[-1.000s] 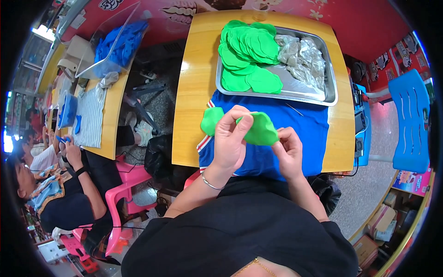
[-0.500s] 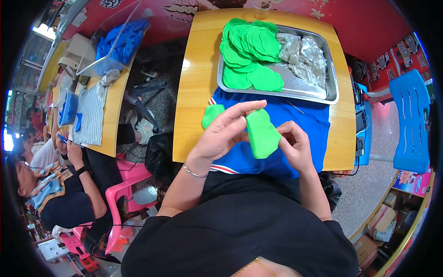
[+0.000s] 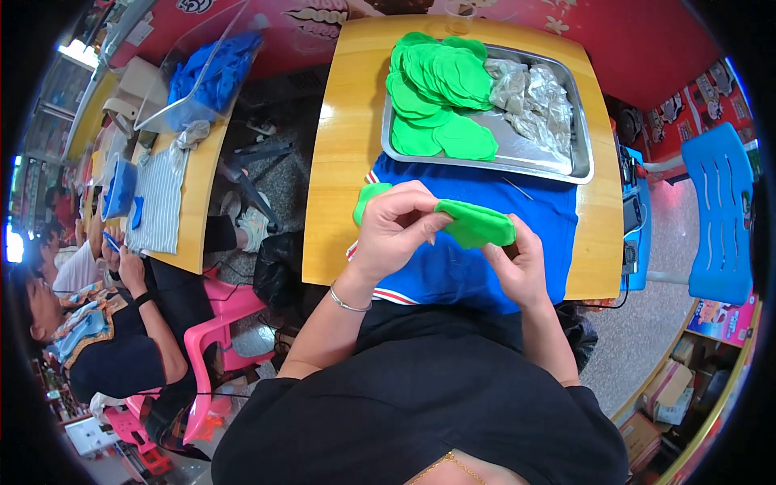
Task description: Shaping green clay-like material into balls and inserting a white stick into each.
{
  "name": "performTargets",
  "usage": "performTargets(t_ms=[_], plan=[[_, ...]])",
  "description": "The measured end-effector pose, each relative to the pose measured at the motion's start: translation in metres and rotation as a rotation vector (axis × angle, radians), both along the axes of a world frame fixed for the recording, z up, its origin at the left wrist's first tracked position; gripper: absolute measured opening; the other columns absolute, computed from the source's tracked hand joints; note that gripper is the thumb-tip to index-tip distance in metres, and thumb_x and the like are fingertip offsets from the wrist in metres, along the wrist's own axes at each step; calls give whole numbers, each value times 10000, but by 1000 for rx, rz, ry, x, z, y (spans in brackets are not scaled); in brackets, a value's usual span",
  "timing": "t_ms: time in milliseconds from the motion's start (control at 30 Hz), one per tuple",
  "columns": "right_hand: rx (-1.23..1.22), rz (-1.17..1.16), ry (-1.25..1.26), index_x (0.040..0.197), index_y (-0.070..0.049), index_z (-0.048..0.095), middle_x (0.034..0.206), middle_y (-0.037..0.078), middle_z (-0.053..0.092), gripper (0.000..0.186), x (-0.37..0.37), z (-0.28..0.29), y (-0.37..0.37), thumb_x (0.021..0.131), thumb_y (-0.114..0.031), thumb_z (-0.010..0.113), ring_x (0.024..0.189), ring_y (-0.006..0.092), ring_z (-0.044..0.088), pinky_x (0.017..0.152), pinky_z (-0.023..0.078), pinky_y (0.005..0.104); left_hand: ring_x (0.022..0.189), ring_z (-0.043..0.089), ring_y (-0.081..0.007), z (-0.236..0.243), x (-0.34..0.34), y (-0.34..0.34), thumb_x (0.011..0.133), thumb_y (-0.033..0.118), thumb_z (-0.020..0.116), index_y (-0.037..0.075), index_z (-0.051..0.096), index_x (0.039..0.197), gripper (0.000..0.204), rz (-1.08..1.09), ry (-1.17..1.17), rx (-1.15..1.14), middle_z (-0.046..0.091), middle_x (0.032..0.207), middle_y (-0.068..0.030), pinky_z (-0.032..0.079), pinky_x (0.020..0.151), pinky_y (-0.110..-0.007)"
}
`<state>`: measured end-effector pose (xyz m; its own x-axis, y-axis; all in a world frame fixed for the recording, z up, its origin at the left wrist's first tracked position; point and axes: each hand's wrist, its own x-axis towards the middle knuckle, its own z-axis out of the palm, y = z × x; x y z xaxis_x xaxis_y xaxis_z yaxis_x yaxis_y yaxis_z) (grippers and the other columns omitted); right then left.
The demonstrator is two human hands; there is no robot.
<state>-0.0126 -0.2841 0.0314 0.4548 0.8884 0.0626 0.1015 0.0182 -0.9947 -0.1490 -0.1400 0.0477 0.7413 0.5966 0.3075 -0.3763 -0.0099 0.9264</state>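
Observation:
My left hand and my right hand pinch a green, sheet-like piece by its two ends, holding it edge-on above the blue cloth with striped trim. Another green piece lies partly hidden behind my left hand. Beyond my hands, a metal tray holds stacks of green pieces on the left and crumpled silvery, translucent bundles on the right. A thin rod lies on the cloth below the tray.
The wooden table has a cup at its back. A co-worker sits left at another table with blue pieces. A pink chair, blue chair and electronic devices flank my table.
The held piece went from raised to a broad upright face, and is now tipped back edge-on. My left fingers, stretched out half a second ago, have curled onto it; my right hand shifted slightly.

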Motion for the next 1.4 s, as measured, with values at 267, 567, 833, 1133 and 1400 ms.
performTargets(t_ms=[267,567,833,1133,1400], plan=[[164,62,509,832,-18,546,808,-6,538,61,-8,-7,-2,826,-17,607,674,32,476,575,379,180,561,519,-60,5,-2,-8,782,-30,653,-15,655,875,95,41,-1,-24,558,752,-42,402,487,-167],[129,36,119,1046,16,577,926,44,583,219,-8,-4,0,828,-4,588,806,84,555,692,451,215,543,431,-38,15,-2,-5,732,-2,707,2,669,865,138,97,84,239,508,670,5,321,477,-182],[188,95,475,1124,11,534,1021,53,575,279,-10,-14,-5,850,-18,571,907,104,547,775,452,247,545,423,-32,12,-2,-7,766,-2,673,7,666,903,137,31,91,147,521,683,6,328,488,-183],[143,18,298,926,-10,553,845,-4,532,85,-14,-3,2,850,-26,586,754,47,509,638,413,200,568,450,-83,12,5,-7,819,89,644,-9,660,937,155,143,36,333,553,704,-27,336,482,-224],[233,-24,606,860,-38,548,798,9,538,65,-8,-6,-5,835,17,574,706,49,497,622,401,183,568,439,-65,10,-3,-15,846,88,625,-21,659,895,124,152,67,81,471,631,-10,315,470,-209]])
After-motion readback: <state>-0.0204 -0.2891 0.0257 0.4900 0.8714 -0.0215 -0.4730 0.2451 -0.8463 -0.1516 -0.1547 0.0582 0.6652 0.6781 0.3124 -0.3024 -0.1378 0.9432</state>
